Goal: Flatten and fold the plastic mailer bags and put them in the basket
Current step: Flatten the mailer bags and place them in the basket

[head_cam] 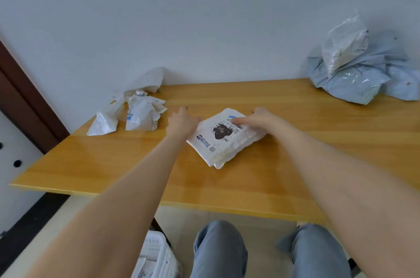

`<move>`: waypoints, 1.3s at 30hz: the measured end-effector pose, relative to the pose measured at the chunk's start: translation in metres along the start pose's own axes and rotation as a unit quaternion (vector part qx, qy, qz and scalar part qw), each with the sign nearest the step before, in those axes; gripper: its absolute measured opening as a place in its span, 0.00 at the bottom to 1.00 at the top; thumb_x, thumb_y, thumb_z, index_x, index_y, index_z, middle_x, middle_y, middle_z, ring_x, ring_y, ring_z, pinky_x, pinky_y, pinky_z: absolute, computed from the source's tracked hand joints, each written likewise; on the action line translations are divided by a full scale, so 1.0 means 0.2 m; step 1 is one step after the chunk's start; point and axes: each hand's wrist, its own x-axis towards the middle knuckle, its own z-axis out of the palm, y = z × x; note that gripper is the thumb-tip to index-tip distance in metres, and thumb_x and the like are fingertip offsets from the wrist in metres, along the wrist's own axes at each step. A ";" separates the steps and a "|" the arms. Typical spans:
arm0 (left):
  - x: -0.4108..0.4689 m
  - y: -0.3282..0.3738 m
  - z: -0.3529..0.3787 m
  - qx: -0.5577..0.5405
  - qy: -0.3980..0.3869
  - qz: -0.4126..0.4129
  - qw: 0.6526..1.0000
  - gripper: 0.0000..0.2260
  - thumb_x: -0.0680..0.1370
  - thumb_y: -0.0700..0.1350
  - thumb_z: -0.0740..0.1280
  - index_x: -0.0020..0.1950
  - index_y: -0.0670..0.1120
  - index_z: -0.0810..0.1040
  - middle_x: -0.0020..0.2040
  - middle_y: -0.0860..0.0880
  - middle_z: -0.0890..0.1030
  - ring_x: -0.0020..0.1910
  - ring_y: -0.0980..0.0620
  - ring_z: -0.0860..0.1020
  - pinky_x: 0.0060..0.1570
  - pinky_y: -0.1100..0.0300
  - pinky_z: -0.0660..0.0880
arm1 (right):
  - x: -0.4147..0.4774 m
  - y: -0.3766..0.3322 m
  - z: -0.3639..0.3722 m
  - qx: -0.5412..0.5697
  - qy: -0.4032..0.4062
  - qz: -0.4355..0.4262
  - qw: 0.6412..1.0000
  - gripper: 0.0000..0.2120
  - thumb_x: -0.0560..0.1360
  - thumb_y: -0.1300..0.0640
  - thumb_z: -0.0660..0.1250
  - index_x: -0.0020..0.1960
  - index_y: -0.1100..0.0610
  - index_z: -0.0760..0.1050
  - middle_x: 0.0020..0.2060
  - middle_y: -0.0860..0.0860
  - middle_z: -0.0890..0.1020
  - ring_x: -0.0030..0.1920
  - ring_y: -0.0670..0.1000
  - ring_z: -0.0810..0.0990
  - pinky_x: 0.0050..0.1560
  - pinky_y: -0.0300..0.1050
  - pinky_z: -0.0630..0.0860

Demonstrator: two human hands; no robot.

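We see a folded white bag [223, 141] in the middle of the table [91, 171]. It sits crooked, with one corner pointing back at us. The right hand [256, 118] lies flat on its far part, fingers straight, pressing it down. The left hand [181, 122] is at the bag's left edge, fingers spread and holding nothing. It looks a bit blurry, so we cannot be sure it touches the plastic. The bag lies right between the two hands.

The basket [159, 252] is down on the floor, under the near edge of the table, on the left side. We think the fold is about done and the bag goes there next. The left hand is nearer to the basket, so the bag must come toward us, left and down.

Crumpled white bags [136, 114] wait at the far left, and a blue-grey heap [354, 78] at the far right.
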 end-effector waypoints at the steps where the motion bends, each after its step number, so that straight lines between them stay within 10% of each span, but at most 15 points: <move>1: -0.03 -0.03 -0.01 -0.001 0.034 -0.024 0.999 0.30 0.77 0.54 0.64 0.76 0.47 0.59 0.72 0.42 0.66 0.70 0.42 0.64 0.66 0.45 0.67 | 0.00 0.00 0.01 0.002 -0.003 0.003 1.000 0.41 0.71 0.42 0.72 0.73 0.64 0.61 0.71 0.56 0.68 0.68 0.57 0.69 0.56 0.45 0.68; 7: -0.16 -0.20 -0.03 -0.164 0.021 -0.162 0.973 0.19 0.80 0.52 0.60 0.61 0.37 0.71 0.55 0.41 0.76 0.50 0.42 0.77 0.45 0.55 0.74 | -0.01 -0.07 0.15 0.050 -0.052 0.002 0.997 0.45 0.70 0.42 0.73 0.75 0.64 0.57 0.72 0.57 0.66 0.70 0.58 0.67 0.65 0.50 0.67; 17: -0.35 -0.44 -0.19 -0.282 0.128 -0.244 0.919 0.23 0.81 0.54 0.60 0.67 0.38 0.67 0.49 0.46 0.74 0.48 0.48 0.72 0.47 0.56 0.69 | -0.10 -0.30 0.48 0.103 -0.126 -0.030 0.986 0.40 0.71 0.44 0.73 0.73 0.63 0.61 0.68 0.57 0.70 0.65 0.58 0.71 0.58 0.50 0.71; 28: -0.59 -0.93 -0.41 -0.268 0.242 -0.328 0.873 0.13 0.79 0.50 0.60 0.37 0.45 0.65 0.33 0.49 0.66 0.30 0.51 0.66 0.30 0.60 0.62 | -0.35 -0.55 0.91 0.096 -0.240 -0.094 0.961 0.41 0.68 0.45 0.75 0.73 0.61 0.62 0.68 0.56 0.71 0.65 0.58 0.72 0.58 0.50 0.73; 32: -0.68 -1.07 -0.44 -0.270 0.282 -0.360 0.847 0.15 0.80 0.50 0.57 0.54 0.40 0.74 0.37 0.47 0.72 0.34 0.51 0.68 0.34 0.59 0.65 | -0.45 -0.62 1.08 0.053 -0.227 -0.185 0.955 0.36 0.70 0.45 0.73 0.70 0.61 0.66 0.65 0.54 0.73 0.64 0.56 0.73 0.56 0.45 0.71; 36: -0.76 -1.22 -0.44 -0.272 0.321 -0.428 0.800 0.20 0.82 0.50 0.53 0.69 0.38 0.68 0.64 0.41 0.75 0.58 0.43 0.76 0.51 0.55 0.72 | -0.58 -0.67 1.26 -0.050 -0.199 -0.281 0.937 0.32 0.69 0.39 0.71 0.65 0.56 0.69 0.55 0.50 0.77 0.54 0.52 0.77 0.53 0.49 0.75; 39: -0.84 -1.30 -0.42 -0.275 0.337 -0.470 0.768 0.18 0.83 0.46 0.50 0.67 0.39 0.69 0.60 0.42 0.75 0.59 0.42 0.75 0.50 0.54 0.72 | -0.68 -0.65 1.38 -0.142 -0.162 -0.360 0.908 0.29 0.72 0.37 0.67 0.62 0.56 0.68 0.53 0.51 0.78 0.51 0.54 0.78 0.45 0.47 0.73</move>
